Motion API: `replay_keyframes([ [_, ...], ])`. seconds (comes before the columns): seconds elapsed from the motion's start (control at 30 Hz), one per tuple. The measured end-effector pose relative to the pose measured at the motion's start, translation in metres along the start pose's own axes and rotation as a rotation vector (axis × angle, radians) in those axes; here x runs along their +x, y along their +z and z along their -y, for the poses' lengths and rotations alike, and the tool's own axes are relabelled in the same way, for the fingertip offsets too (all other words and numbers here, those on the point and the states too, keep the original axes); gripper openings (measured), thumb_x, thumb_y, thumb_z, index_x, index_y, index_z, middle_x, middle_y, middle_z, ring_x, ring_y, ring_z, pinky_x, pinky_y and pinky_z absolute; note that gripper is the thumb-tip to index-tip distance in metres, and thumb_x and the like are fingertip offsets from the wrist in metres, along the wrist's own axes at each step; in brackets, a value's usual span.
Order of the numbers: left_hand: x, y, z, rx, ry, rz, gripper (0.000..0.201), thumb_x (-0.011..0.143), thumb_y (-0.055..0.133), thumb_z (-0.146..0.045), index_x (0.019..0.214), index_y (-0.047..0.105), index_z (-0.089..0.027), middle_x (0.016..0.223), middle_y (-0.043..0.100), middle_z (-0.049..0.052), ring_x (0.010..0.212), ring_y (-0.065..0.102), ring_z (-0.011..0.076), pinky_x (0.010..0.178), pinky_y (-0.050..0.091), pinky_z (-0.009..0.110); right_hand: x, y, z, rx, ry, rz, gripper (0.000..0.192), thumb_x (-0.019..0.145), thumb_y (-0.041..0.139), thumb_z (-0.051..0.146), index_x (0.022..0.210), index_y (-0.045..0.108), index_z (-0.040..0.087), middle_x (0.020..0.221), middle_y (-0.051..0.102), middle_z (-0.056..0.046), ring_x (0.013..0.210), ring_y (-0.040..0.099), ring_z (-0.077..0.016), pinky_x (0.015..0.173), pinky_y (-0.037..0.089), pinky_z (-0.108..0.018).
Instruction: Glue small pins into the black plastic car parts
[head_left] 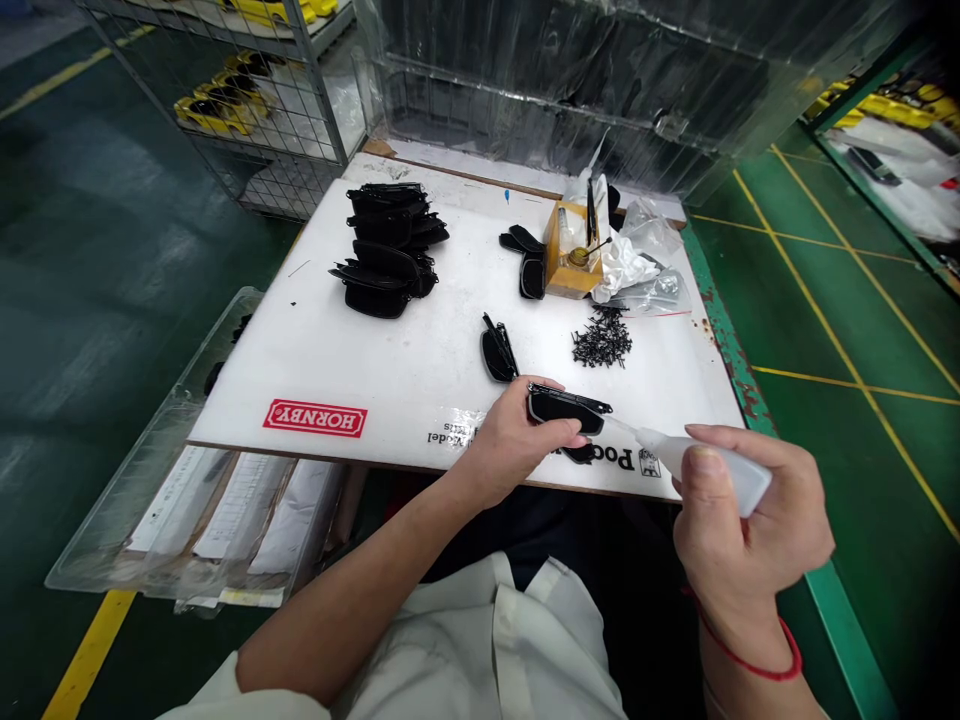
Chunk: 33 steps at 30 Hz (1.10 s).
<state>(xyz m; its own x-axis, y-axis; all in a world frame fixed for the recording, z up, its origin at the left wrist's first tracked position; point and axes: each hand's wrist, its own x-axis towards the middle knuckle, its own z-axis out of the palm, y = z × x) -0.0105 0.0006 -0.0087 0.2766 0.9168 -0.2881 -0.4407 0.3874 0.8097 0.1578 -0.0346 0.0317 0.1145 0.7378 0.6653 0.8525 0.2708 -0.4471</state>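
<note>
Between the thumb and fingers of my left hand [517, 435] is a black plastic part [566, 408] with a rounded, lens-like panel. My right hand [750, 500] is closed round a small white squeeze bottle [724, 465]. Its thin nozzle points left at the right end of the black part; I cannot tell whether they touch. Another black piece [580, 453] shows just below the held part. Beyond my left fingertips lie similar black parts [498, 350]. A heap of tiny black pieces [603, 337] lies farther back on the white board [405, 380].
Stacks of black parts [390, 250] lie at the back left. A yellow box [574, 250] holds a small jar and tools, beside crumpled plastic bags [652, 265]. A clear bin [172, 500] stands below the board's left edge; a wire rack [255, 110] stands behind.
</note>
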Motion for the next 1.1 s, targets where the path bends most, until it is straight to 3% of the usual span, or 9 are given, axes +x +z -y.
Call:
replay_keyframes([
  [0.4, -0.0004, -0.0008, 0.0011, 0.002, 0.004, 0.0, 0.035, 0.076, 0.069, -0.022, 0.108, 0.054, -0.02, 0.088, 0.067, 0.004, 0.082, 0.068, 0.0182, 0.093, 0.048, 0.044, -0.0003, -0.0007, -0.006, -0.02, -0.025, 0.038, 0.017, 0.084, 0.06, 0.029, 0.095, 0.064, 0.017, 0.082, 0.064, -0.004, 0.061, 0.055, -0.0139, 0.055, 0.037, -0.028],
  [0.73, -0.0001, -0.0004, -0.0001, 0.014, -0.001, 0.008, 0.034, 0.077, 0.068, -0.023, 0.108, 0.053, -0.02, 0.089, 0.067, 0.003, 0.083, 0.068, 0.0188, 0.094, 0.047, 0.045, 0.0003, 0.0004, -0.0039, 0.036, -0.045, -0.025, 0.016, 0.085, 0.06, 0.026, 0.095, 0.064, 0.016, 0.085, 0.065, -0.003, 0.067, 0.056, -0.0122, 0.059, 0.038, -0.026],
  [1.1, 0.0002, -0.0008, 0.001, 0.006, 0.005, 0.005, 0.035, 0.077, 0.069, -0.021, 0.108, 0.053, -0.02, 0.089, 0.067, 0.003, 0.086, 0.067, 0.0184, 0.094, 0.047, 0.044, 0.001, 0.0023, -0.0043, 0.035, -0.062, -0.007, 0.015, 0.085, 0.06, 0.025, 0.093, 0.064, 0.014, 0.084, 0.064, -0.003, 0.067, 0.054, -0.0103, 0.06, 0.036, -0.026],
])
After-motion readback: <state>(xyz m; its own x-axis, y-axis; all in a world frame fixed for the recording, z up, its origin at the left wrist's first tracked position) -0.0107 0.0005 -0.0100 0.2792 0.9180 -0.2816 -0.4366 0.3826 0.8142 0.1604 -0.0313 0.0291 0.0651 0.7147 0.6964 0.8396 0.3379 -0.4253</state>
